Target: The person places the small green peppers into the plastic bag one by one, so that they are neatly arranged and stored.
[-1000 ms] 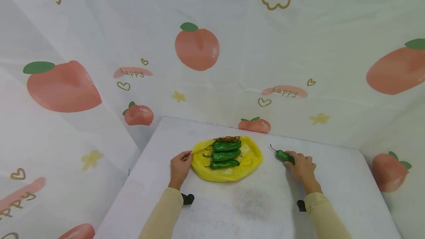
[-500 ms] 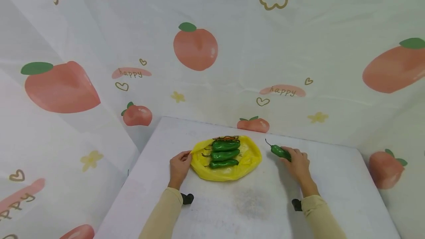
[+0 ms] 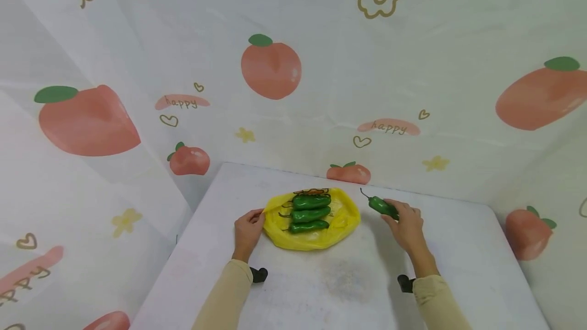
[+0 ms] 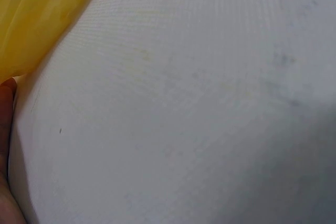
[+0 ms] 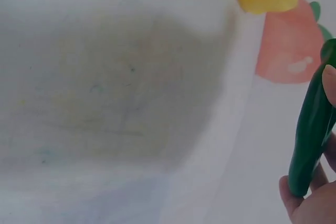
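A yellow plastic bag (image 3: 300, 243) lies spread on the white table, its rim folded round into a shallow oval. Three green peppers (image 3: 311, 214) rest inside it in a row, stems to the left. My left hand (image 3: 248, 230) pinches the bag's left edge between thumb and fingers; in the left wrist view only a bit of yellow bag (image 4: 37, 19) and fingertips show at the left border. To the right of the bag, my right hand (image 3: 409, 228) grips another green pepper (image 3: 380, 206) by its blunt end, above the table, stem pointing up and left.
The white table (image 3: 293, 294) has a greyish stain near its middle. Behind and beside it hangs a pale curtain (image 3: 321, 90) printed with peaches, flowers and lettering. A black piece (image 3: 405, 283) sits at the right wrist, and another black piece (image 3: 259, 274) at the left.
My right hand has lifted the pepper and carried it left and slightly up in view, closer to the bag. The left hand stays at the bag's edge.
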A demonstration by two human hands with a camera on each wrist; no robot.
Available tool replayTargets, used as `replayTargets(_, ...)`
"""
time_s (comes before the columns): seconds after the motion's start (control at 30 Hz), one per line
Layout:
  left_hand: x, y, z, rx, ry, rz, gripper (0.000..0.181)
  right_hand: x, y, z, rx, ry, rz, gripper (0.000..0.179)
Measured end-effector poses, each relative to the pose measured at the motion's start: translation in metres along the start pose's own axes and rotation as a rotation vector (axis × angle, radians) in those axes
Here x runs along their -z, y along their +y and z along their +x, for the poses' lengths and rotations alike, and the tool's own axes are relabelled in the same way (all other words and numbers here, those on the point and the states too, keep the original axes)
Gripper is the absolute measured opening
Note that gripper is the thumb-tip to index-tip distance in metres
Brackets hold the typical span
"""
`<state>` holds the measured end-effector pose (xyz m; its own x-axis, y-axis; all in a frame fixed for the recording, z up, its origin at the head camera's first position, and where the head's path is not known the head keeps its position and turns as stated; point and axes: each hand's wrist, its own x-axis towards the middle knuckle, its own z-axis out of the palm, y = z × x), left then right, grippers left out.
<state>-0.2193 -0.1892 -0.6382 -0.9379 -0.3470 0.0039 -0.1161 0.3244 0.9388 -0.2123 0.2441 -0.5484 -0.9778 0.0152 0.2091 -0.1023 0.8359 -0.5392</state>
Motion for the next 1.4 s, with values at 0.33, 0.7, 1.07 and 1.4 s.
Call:
replayTargets(0.33,-0.002,-0.002,0.001,0.012,0.002,0.006,0.025,-0.001,-0.016,-0.002,0.051,-0.006,0.022,0.046)
replayTargets(0.7,-0.001,-0.003,0.001,0.005,-0.003,0.0,0.024,-0.01,-0.031,0.001,0.087,-0.019,0.045,0.046)
replayTargets(1.07,-0.001,0.0,0.0,0.016,0.006,0.017,0.025,-0.019,-0.053,0.002,0.128,-0.079,0.052,0.045)
replayTargets(1.4,-0.001,0.0,0.0,0.001,0.009,0.024,0.024,-0.029,-0.07,0.005,0.199,-0.08,0.069,0.045)
